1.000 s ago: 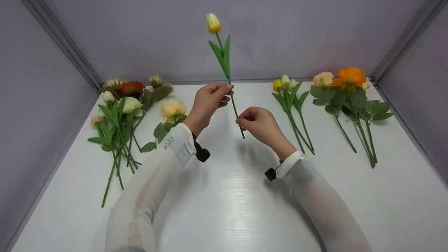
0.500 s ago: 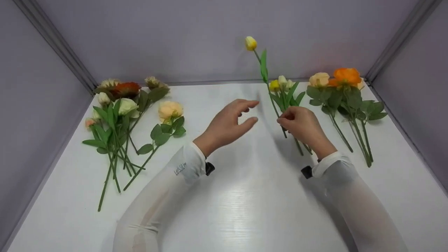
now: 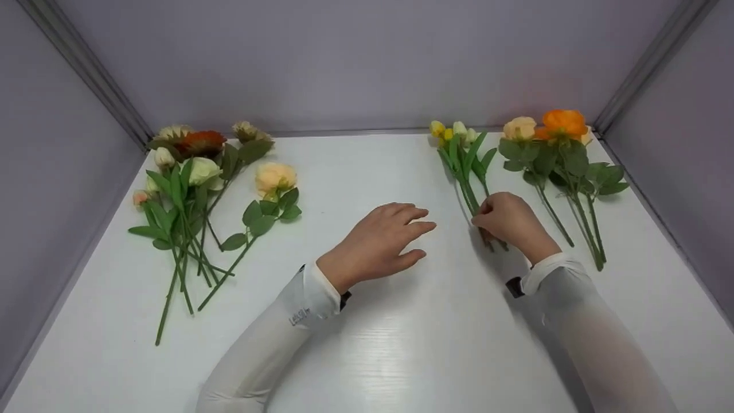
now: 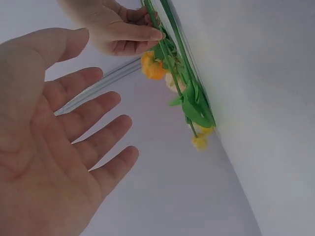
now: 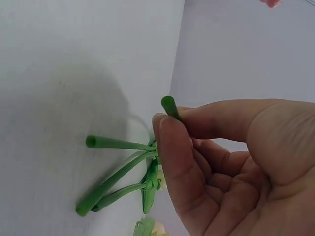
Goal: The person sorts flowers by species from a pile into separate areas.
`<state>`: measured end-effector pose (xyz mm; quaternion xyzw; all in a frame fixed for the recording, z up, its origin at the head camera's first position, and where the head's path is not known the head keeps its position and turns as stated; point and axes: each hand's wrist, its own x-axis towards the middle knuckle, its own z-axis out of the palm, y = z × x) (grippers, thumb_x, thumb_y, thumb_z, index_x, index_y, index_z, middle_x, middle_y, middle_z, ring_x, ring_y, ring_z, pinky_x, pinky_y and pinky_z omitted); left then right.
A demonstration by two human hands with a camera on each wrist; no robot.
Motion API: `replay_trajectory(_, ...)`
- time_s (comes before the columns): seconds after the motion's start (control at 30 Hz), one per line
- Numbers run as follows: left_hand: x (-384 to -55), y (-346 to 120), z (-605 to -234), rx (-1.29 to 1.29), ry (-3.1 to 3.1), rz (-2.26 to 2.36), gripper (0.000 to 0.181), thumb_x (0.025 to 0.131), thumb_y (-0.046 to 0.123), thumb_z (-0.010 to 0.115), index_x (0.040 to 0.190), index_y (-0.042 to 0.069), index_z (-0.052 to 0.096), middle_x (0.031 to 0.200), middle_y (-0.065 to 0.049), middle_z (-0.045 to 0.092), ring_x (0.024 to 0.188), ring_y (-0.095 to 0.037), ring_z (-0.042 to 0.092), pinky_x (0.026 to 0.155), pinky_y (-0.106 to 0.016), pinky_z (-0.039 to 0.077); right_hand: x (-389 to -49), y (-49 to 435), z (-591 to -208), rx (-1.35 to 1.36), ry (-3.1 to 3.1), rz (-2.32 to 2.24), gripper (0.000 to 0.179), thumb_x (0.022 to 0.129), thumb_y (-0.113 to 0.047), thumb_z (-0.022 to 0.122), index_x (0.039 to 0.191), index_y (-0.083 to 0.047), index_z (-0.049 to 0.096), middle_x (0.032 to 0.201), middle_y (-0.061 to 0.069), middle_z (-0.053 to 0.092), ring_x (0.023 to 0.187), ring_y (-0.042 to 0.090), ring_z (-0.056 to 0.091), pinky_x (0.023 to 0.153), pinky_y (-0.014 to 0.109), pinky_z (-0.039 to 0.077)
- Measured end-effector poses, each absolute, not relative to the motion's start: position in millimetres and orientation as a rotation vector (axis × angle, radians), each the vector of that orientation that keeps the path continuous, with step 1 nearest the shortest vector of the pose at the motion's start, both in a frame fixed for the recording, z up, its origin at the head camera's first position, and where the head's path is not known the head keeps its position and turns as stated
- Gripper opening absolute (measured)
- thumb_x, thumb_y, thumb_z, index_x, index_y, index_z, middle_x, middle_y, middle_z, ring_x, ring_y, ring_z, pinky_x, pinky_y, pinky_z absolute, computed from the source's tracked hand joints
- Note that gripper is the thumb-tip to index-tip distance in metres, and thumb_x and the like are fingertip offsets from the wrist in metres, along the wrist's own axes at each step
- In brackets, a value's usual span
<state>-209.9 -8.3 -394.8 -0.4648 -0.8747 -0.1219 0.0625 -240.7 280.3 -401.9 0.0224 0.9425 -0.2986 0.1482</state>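
My right hand [image 3: 510, 223] pinches the stem [image 5: 171, 107] of a yellow tulip [image 3: 437, 128] between thumb and fingertips. In the right wrist view that stem's cut end stands a little off the table, beside several other tulip stems [image 5: 118, 179] lying there. The tulip bunch [image 3: 467, 172], with yellow and white heads, lies at the back right, and the held tulip lines up along its left side. My left hand [image 3: 378, 244] hovers over the middle of the table with fingers spread, holding nothing; its palm and straight fingers show in the left wrist view.
Orange and peach roses [image 3: 565, 129] lie right of the tulips. At the left is a mixed pile of flowers [image 3: 178, 195] with crossing stems. A single peach rose [image 3: 275, 179] lies beside it. Grey walls [image 3: 367, 63] enclose the white table [image 3: 367, 355] behind and at both sides.
My left hand let go of the tulip stem, then moved toward the front with fingers spread. My right hand carried the tulip rightward and lowered it onto the tulip bunch.
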Motion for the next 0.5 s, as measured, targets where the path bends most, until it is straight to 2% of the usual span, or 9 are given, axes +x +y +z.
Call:
replay_trajectory(0.13,-211.7,-11.2,-398.9,-1.403,-2.69,-0.388,0.045,0.102,0.033,0.064,0.143,0.017,0.06,0.15,-0.006,0.052,0.14,-0.025,0.045,0.118,-0.039,0.031,-241.5,272.8,-409.0,0.039,2.729,-0.803,0.017,0.098,-0.018,0.065,0.099,-0.002,0.069,0.078,0.01,0.067,0.064,0.023,0.061,0.061,0.038,0.05)
replay_trajectory(0.3,-213.2,-11.7,-400.7,-1.431,-2.695,-0.417,0.043,0.102,0.033,0.065,0.141,0.016,0.062,0.148,-0.007,0.053,0.14,-0.025,0.046,0.117,-0.041,0.033,-242.7,267.3,-415.7,0.014,2.779,-0.746,0.017,0.096,-0.014,0.062,0.106,0.0,0.065,0.078,0.011,0.067,0.06,0.022,0.062,0.068,0.041,0.052)
replay_trajectory(0.5,-214.9,-10.0,-401.2,-1.446,-2.706,-0.401,0.043,0.102,0.034,0.064,0.142,0.017,0.062,0.147,-0.006,0.055,0.14,-0.025,0.045,0.117,-0.04,0.032,-242.3,268.1,-417.3,0.003,2.823,-0.706,0.015,0.093,-0.013,0.064,0.102,-0.001,0.063,0.084,0.012,0.065,0.061,0.023,0.06,0.066,0.041,0.05)
